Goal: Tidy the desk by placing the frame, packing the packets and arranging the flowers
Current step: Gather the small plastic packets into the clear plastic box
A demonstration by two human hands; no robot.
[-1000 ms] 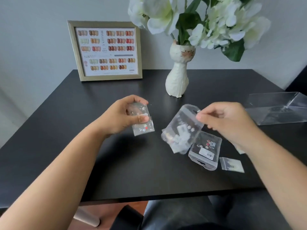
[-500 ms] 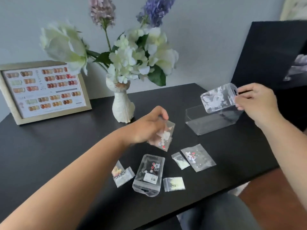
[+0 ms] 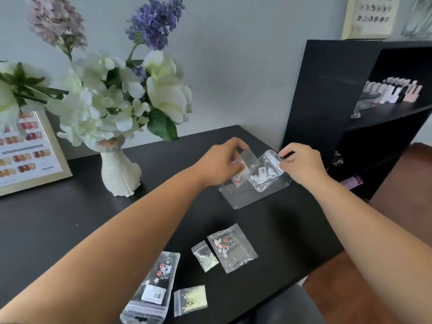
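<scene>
A clear plastic box (image 3: 236, 197) stands on the black desk (image 3: 70, 218) near its far right corner. My left hand (image 3: 219, 163) pinches a small clear packet (image 3: 243, 168) with flower charms and lowers it into the box. My right hand (image 3: 301, 163) pinches a larger clear packet (image 3: 265, 174) by its top edge, with its lower part inside the box. Several packets lie on the near desk: a long one (image 3: 152, 288), a wide one (image 3: 232, 247) and two small ones (image 3: 204, 256) (image 3: 190, 299). A white cat vase (image 3: 119, 174) holds white and purple flowers (image 3: 109, 94). The frame (image 3: 30, 153) leans at the left.
A black shelf unit (image 3: 327, 97) stands right of the desk, against the wall, with small bottles (image 3: 392, 92) on a shelf. The desk's right edge drops to a brown floor (image 3: 397, 230). My lap shows below the near edge.
Both hands have moved to the clear box. The right hand brought its packet down from above into the box, and the left hand carried its packet right and forward into it.
</scene>
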